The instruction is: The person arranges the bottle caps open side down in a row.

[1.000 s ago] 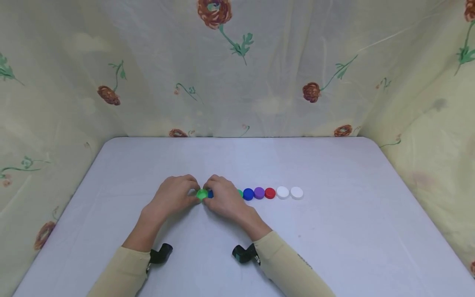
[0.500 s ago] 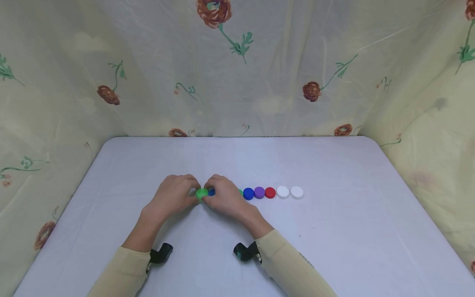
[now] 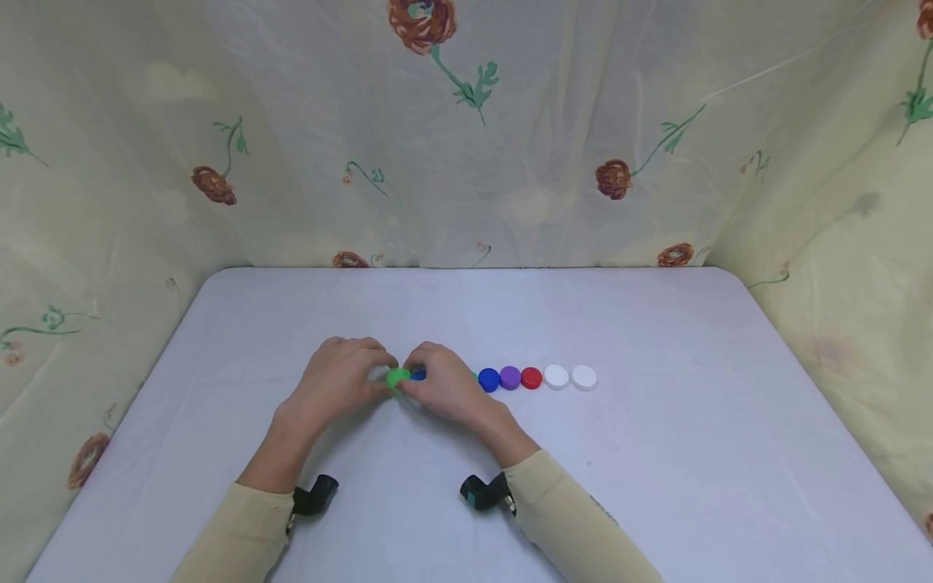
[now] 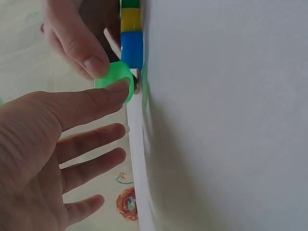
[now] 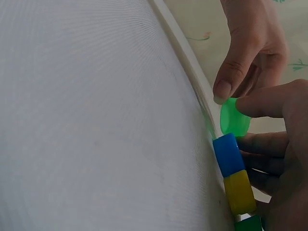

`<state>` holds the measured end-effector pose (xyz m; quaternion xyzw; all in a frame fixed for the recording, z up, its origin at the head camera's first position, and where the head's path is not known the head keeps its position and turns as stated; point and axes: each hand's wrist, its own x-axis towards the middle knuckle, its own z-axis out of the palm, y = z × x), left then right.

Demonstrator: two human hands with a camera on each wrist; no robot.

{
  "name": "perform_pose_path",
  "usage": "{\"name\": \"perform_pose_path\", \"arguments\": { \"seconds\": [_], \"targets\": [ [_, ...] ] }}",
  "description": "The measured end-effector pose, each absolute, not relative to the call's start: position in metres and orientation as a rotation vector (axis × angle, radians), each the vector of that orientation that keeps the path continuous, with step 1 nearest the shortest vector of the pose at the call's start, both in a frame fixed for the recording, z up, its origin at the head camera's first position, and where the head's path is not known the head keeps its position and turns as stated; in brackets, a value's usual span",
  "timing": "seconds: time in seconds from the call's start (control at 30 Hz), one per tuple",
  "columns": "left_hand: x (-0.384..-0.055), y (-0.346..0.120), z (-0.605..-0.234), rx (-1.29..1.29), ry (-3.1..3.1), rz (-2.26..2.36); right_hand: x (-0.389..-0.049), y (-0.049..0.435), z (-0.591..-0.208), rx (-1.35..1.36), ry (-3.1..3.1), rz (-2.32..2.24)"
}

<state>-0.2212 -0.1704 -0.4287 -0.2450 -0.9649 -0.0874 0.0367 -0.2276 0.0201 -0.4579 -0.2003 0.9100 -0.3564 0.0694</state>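
A bright green bottle cap [image 3: 398, 377] is at the left end of a row of caps, tilted in the left wrist view. My left hand [image 3: 338, 376] pinches it by thumb and finger, its other fingers spread in the left wrist view. From the other side my right hand [image 3: 448, 385] grips the same cap between thumb and finger. Right beside it stands a blue cap [image 5: 228, 155], then a yellow cap [image 5: 239, 192] and a dark green cap [image 5: 249, 224]. In the head view my right hand covers much of these.
To the right, the row runs on with a blue cap [image 3: 489, 380], a purple cap [image 3: 510, 378], a red cap [image 3: 531, 378] and two white caps, the nearer white cap [image 3: 556, 376] beside the red. A white cloth covers the table [image 3: 656, 470]; floral curtains [image 3: 525, 162] surround it.
The green cap's top, hollow-looking a second ago, now shows as an even green face. Both hands have shifted only slightly and stay at the cap. The rest of the row has not moved.
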Motion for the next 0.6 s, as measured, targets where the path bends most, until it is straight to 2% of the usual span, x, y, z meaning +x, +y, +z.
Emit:
{"name": "perform_pose_path", "arguments": {
  "seconds": [0.6],
  "targets": [
    [-0.2242,-0.1730,-0.4266,-0.777,-2.931,-0.170,-0.2294,0.0242,-0.4559,-0.589,2.667,-1.155]
  ]
}}
